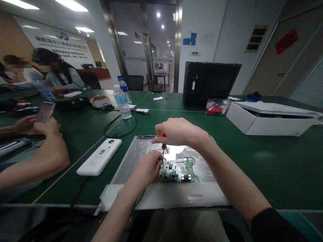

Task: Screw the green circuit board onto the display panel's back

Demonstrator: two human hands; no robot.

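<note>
A metal-backed display panel (126,158) lies on the table's near edge, with a green circuit board (176,170) mounted on it. My right hand (176,131) is closed around the handle of a screwdriver (164,146) with an orange and black grip. The screwdriver stands upright, its tip at the board's upper left corner. Beside that tip, my left hand (150,164) has its fingers pressed together at the board's left edge. Whether those fingers pinch a small part or steady the shaft is hidden.
Left of the panel lies a white power bank (101,157) marked 5, with a cable. Water bottles (122,102) stand behind it. A black monitor housing (210,84) and a white box (272,117) are at the back right. Another person's hands (47,126) hold a phone at left.
</note>
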